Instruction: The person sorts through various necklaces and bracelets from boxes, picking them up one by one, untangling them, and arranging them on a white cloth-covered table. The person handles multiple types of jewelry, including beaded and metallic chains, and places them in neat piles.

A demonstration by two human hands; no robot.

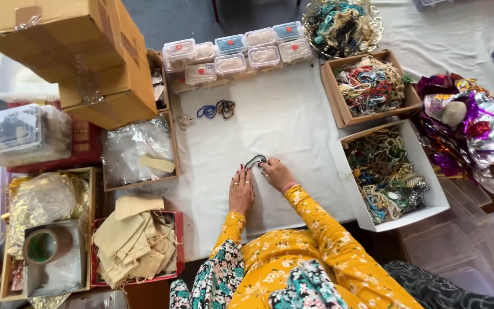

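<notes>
Head view: both hands rest on the white surface [281, 120]; the left hand [241, 191] lies flat, fingers spread, holding nothing; the right hand [275, 173] has its fingertips pressed on a dark bead loop [254, 161], fingers loosely apart, not clamped round it; the loop lies on the cloth just ahead of both hands. Farther up lie a blue loop [206, 111] and a dark one [226, 107]; behind them, a row of small clear boxes [232, 54] with red or blue round labels on the lids. A cardboard carton [81, 51] stands at the upper left; a white box [398, 177] and a brown box [370, 86], both full of beads, stand to the right; cloth pouches [135, 240] fill a red tray lower left.
</notes>
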